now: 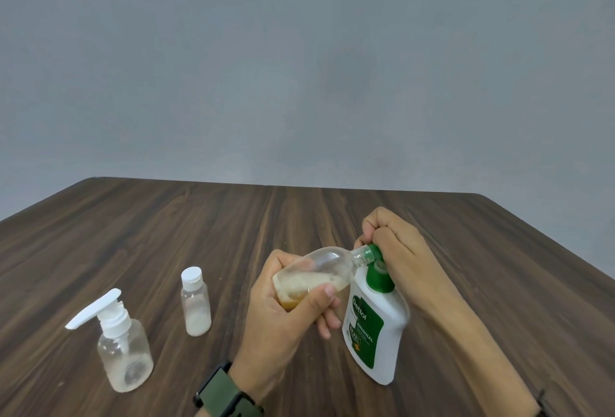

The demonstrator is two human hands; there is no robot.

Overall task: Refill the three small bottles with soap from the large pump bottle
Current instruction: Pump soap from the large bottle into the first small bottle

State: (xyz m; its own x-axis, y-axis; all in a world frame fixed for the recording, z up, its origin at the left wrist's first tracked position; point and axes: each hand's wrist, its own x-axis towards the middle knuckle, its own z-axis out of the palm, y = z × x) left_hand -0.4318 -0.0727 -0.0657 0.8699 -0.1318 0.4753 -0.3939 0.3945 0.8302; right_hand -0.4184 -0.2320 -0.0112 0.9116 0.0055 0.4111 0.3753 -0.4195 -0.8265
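You are holding a small clear bottle (319,270) in your left hand (286,313), fingers and thumb curling round its lower half, tilting it nearly on its side so that its open neck is meeting the green spout of the large white pump bottle (376,326). A little amber soap and pale foam are pooling along the low side of the tilted bottle, near your thumb. Your right hand (396,243) is sitting on top of the pump head (377,265), fingers curling in a loose fist over it; whether they are gripping the head or only pressing on it, you cannot tell from this angle. The large bottle, with its green label, is standing upright on the dark wood-grain table (199,223), just to the right of your left hand.

Two more small bottles are waiting on the table to your left, well apart from the hands. The nearer one to you, a squat clear bottle with a white pump top (123,353), is standing upright at the far left. Between it and your left hand, a slim clear bottle with a white cap (195,303) is standing upright, with white residue showing at its bottom. A green-strapped watch (223,393) is sitting on your left wrist.
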